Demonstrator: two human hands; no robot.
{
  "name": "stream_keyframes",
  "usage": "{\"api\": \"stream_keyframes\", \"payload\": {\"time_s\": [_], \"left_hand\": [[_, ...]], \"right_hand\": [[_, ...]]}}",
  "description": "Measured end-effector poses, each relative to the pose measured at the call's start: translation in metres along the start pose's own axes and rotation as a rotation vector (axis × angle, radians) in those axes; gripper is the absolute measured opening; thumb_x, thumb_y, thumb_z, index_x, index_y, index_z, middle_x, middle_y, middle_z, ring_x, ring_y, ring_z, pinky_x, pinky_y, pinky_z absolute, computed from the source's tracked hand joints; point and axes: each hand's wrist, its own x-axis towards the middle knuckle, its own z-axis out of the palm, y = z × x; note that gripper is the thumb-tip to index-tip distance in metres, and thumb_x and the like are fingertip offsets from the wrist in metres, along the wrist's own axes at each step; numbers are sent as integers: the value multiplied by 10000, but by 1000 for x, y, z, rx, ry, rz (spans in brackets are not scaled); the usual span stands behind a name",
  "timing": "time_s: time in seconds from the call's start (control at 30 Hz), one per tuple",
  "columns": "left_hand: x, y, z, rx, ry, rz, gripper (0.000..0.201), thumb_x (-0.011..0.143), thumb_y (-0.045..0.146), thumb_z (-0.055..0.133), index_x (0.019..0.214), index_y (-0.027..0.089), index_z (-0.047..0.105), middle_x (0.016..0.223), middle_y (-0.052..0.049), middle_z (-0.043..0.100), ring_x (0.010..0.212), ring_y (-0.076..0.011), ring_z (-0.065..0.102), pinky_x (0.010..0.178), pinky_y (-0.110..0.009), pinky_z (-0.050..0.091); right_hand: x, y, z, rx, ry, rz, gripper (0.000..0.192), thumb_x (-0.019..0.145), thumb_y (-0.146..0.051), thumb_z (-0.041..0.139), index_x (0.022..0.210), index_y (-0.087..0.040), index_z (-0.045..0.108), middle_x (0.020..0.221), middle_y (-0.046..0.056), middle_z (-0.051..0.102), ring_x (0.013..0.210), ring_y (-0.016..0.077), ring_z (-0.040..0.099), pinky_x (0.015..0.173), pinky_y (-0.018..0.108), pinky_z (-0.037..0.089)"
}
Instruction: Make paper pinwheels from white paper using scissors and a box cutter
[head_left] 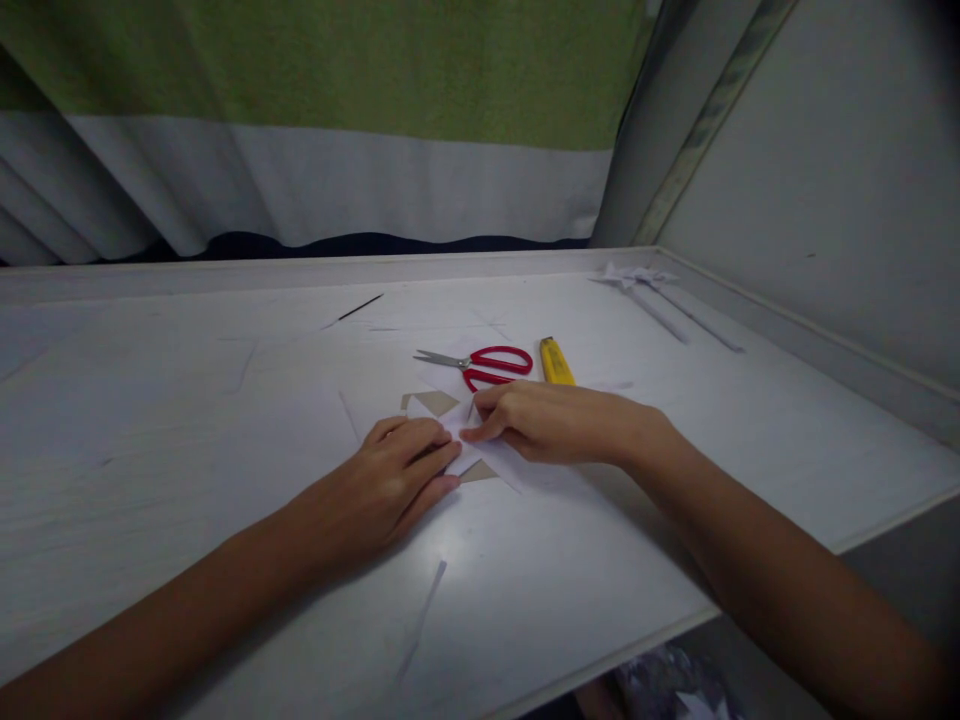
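A folded white paper (501,458) with pointed flaps lies on the table, with a grey-brown piece (433,402) showing at its upper and lower edges. From the left, my left hand (409,470) presses down on the paper, its fingers bent and close together. My right hand (536,420) is closed on a flap at the paper's right side, thumb and index finger pinched. Just beyond my right hand are scissors (480,364) with red handles, blades pointing left, and a yellow cutter (555,362) partly behind the wrist.
Paper pinwheels (634,276) with stick-like stems lie in the far right corner. A thin dark rod (361,307) lies toward the back. Paper strips (422,620) are scattered about the white table (187,400). A green and white curtain (360,120) hangs behind; a wall (840,200) stands right.
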Motion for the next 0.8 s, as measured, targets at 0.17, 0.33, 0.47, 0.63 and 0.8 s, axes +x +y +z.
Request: {"api": "stream_keyframes", "payload": {"time_s": [0.17, 0.33, 0.47, 0.63, 0.8], "left_hand": [[2, -3, 3, -3, -40, -16, 290, 847, 243, 332, 1053, 140, 508, 1031, -83, 546, 977, -173, 458, 820, -334, 298], [2, -5, 8, 7, 3, -7, 277, 855, 249, 316, 1000, 154, 533, 989, -60, 574, 918, -162, 489, 785, -334, 241], [2, -6, 10, 20, 36, -5, 278, 858, 249, 313, 977, 158, 547, 976, -51, 585, 886, -153, 506, 780, -338, 207], [2, -5, 8, 42, 34, 5, 283, 862, 264, 306, 962, 165, 552, 978, -54, 593, 870, -152, 512, 767, -345, 190], [1, -3, 6, 79, 32, 0, 299, 868, 270, 286, 973, 172, 548, 994, -56, 593, 857, -154, 522, 773, -359, 179]], "right_hand": [[3, -5, -2, 61, 6, -7, 302, 772, -63, 359, 896, -138, 624, 905, 69, 576, 815, 115, 493, 768, 245, 355], [-10, -1, -23, 100, 102, 47, 338, 747, -47, 357, 948, -150, 609, 935, 50, 589, 803, 107, 506, 744, 230, 366], [-29, 18, -40, -91, 328, 579, 320, 785, -152, 323, 954, -135, 594, 821, 75, 608, 688, 131, 522, 619, 247, 373], [-23, 30, -20, -175, 88, 918, 374, 752, -408, 418, 938, -117, 562, 868, 141, 601, 692, 194, 553, 548, 272, 381], [-12, 28, -5, -262, 72, 999, 450, 708, -338, 474, 1067, -69, 439, 854, 179, 587, 708, 245, 559, 513, 284, 380]]}}
